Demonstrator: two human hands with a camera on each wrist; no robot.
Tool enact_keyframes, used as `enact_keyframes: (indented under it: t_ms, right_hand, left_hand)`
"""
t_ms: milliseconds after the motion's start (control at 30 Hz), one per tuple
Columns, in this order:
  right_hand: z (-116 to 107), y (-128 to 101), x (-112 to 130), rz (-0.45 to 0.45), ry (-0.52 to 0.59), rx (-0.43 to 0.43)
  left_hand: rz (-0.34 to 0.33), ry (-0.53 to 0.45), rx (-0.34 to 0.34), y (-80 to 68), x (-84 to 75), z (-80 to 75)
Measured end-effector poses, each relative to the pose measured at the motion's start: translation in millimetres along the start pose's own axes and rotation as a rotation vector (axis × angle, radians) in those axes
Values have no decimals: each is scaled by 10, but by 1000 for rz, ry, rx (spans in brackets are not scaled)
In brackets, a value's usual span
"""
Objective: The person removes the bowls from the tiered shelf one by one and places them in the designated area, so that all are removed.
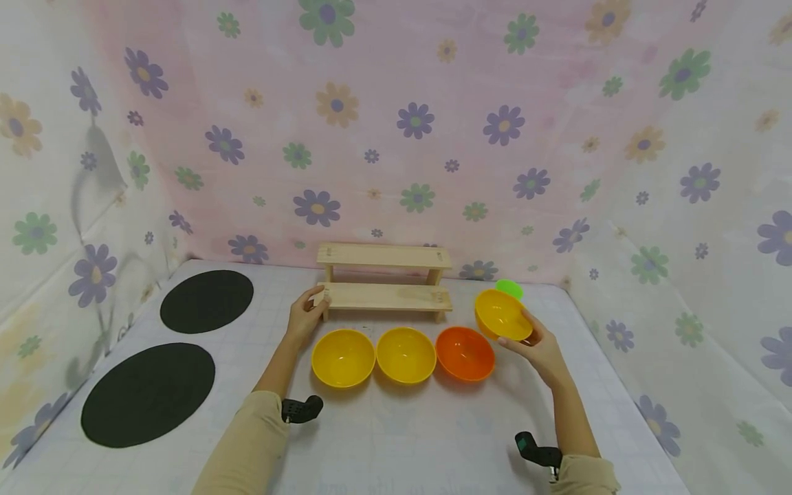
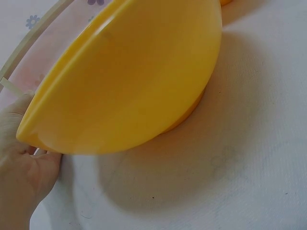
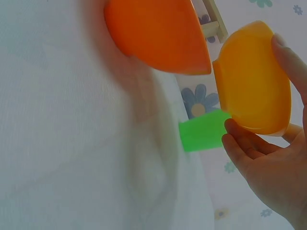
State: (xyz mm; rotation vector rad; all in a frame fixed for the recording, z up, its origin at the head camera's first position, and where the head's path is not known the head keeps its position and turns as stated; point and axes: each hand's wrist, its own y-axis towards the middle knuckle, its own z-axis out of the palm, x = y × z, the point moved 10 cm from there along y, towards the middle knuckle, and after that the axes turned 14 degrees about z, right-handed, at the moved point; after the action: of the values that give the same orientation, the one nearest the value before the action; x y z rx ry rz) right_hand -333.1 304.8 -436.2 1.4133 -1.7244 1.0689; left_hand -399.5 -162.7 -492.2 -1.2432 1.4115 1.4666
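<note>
My right hand [image 1: 546,352] holds a yellow bowl [image 1: 500,313] by its right side, thumb and fingers spread around it. In the right wrist view this bowl [image 3: 256,81] is lifted off the table, with fingertips under its base. My left hand [image 1: 302,319] grips the left end of the lower shelf of a two-step wooden rack [image 1: 386,297]. In front of the rack stand two yellow bowls [image 1: 343,357] and an orange bowl [image 1: 465,353] in a row, upright. One yellow bowl [image 2: 139,76] hides part of the left hand in the left wrist view.
A green cup [image 1: 510,288] stands at the back right, partly behind the lifted bowl. Two dark round mats [image 1: 148,395] lie on the left of the white table [image 1: 396,440]. Flowered cloth [image 1: 383,137] walls the back and both sides.
</note>
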Motion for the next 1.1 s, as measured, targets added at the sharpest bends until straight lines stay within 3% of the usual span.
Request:
enact_keyframes:
  t_ms: [500,767,1100]
  right_hand:
    - [-123,-86,-232,57,-49,-26]
    - [-140,-179,-298,40,-48,-10]
    - [-171,-244,-449,53,-62,-22]
  left_hand:
    - [-13,-40,3,23,33,-10]
    - [-13,-3,29,-5,-1,12]
    - [5,1,11,2,-2,2]
